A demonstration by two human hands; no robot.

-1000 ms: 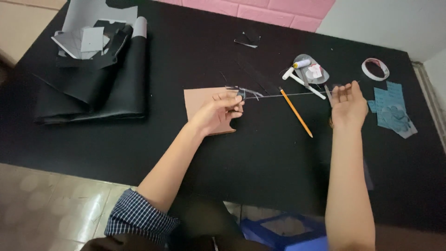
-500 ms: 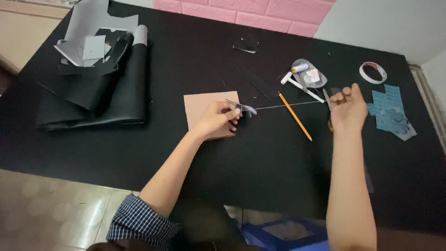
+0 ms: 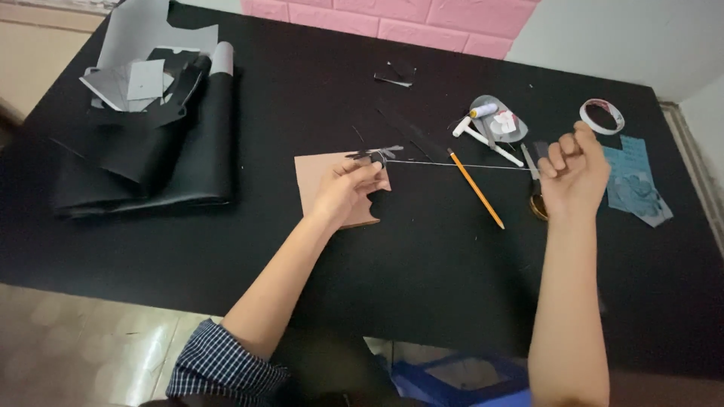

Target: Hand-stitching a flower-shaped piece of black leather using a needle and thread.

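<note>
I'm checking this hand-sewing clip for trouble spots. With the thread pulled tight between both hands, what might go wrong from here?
1. The thread is stretched taut between the left hand and the right hand; a harder pull may snap it or tear the small dark piece.
2. The line passes just above the pencil, which might snag or get knocked.
3. The scissors lie right beside the right hand.

Small dark piece [image 3: 375,156]: thin, flat, irregular shape, pinched at the fingertips of the left hand [image 3: 348,188], held just above the tan sheet's top edge. Thread [image 3: 460,165]: pale, thin, pulled taut in a near-level line from the dark piece to the right hand [image 3: 575,167], which is closed in a fist around its end; it crosses over the pencil. Tan sheet [image 3: 317,175]: flat rectangle on the black table, partly covered by the left hand.
</note>
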